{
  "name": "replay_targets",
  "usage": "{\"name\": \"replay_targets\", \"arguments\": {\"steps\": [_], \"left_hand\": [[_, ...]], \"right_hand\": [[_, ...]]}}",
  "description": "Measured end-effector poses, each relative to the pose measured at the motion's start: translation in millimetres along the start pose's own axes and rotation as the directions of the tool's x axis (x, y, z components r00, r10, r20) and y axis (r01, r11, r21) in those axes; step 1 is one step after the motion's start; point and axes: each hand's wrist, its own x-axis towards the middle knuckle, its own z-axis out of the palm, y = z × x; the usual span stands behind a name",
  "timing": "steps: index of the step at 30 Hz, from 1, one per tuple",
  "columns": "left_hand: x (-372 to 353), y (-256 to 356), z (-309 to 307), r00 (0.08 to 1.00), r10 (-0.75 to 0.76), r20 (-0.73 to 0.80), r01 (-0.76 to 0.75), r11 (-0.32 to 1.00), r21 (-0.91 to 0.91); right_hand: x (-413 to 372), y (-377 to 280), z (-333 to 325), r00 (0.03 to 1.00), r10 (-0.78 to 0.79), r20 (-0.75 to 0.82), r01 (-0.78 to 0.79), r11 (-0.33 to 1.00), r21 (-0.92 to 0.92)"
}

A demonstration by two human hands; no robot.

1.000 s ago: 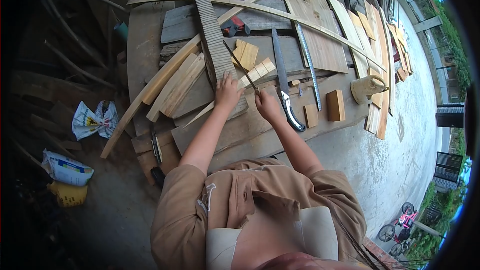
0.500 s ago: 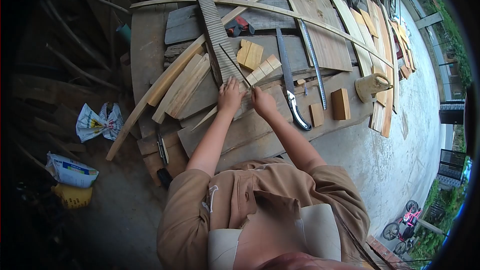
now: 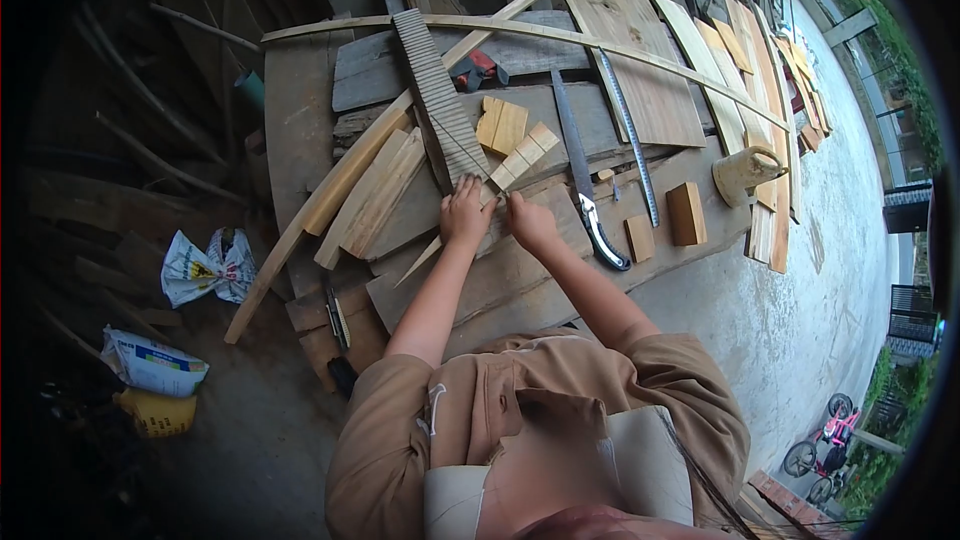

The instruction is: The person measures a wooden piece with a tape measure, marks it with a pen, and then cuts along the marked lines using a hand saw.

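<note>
A long wooden bar [image 3: 440, 95], its top cut with many close crosswise grooves, lies slanting away from me. My left hand [image 3: 465, 212] presses on its near end, fingers bent over the wood. My right hand [image 3: 530, 220], closed in a fist, grips the near end of a thin dark rod-like tool [image 3: 462, 152] that slants across the grooved face; its exact kind is too fine to make out. Close by the hands are a notched light wood strip [image 3: 525, 157] and a notched yellowish block [image 3: 501, 126]. A pointed sliver of wood [image 3: 418, 262] shows below my left wrist.
Right of my hands lie a handsaw [image 3: 580, 160], a steel ruler [image 3: 630, 135], small wood blocks [image 3: 686, 214] and a plastic mug [image 3: 748, 176]. A red-and-black tool [image 3: 477, 70] sits beyond the bar. A long thin batten [image 3: 600, 42] crosses the bench. A cutter knife [image 3: 337, 318] rests at left.
The thin dark tool has swung and now lies more nearly along the grooved bar. Both hands stay near the bar's end. The whole view has shifted slightly.
</note>
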Motion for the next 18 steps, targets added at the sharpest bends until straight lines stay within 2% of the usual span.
{"name": "replay_targets", "arguments": {"steps": [7, 10, 12, 15, 17, 18], "left_hand": [[0.1, 8.7, -2.7, 0.994, -0.095, 0.052, 0.094, 0.995, 0.035], [-0.8, 9.6, -2.9, 0.993, -0.105, 0.046, 0.106, 0.994, -0.018], [-0.3, 8.2, -1.7, 0.993, -0.103, 0.051, 0.105, 0.994, -0.024], [0.2, 4.6, 4.3, 0.994, -0.096, 0.049, 0.098, 0.995, -0.036], [0.0, 0.6, 8.3, 0.996, -0.079, 0.048, 0.08, 0.996, -0.036], [0.5, -0.7, 8.9, 0.997, -0.063, 0.051, 0.065, 0.997, -0.036]], "right_hand": [[-1.2, 9.7, -0.4, 0.999, -0.037, 0.015, 0.037, 0.999, 0.021], [-26.6, 25.4, -0.8, 0.994, -0.103, -0.021, 0.104, 0.994, 0.02], [-54.8, 38.9, -12.2, 0.997, -0.028, 0.077, 0.034, 0.997, -0.074], [-102.8, 59.7, -33.7, 0.991, -0.008, 0.136, 0.021, 0.996, -0.09], [-121.3, 65.9, -41.7, 0.974, 0.073, 0.214, -0.04, 0.987, -0.154], [-119.0, 64.3, -42.6, 0.977, 0.08, 0.199, -0.054, 0.99, -0.132]]}}
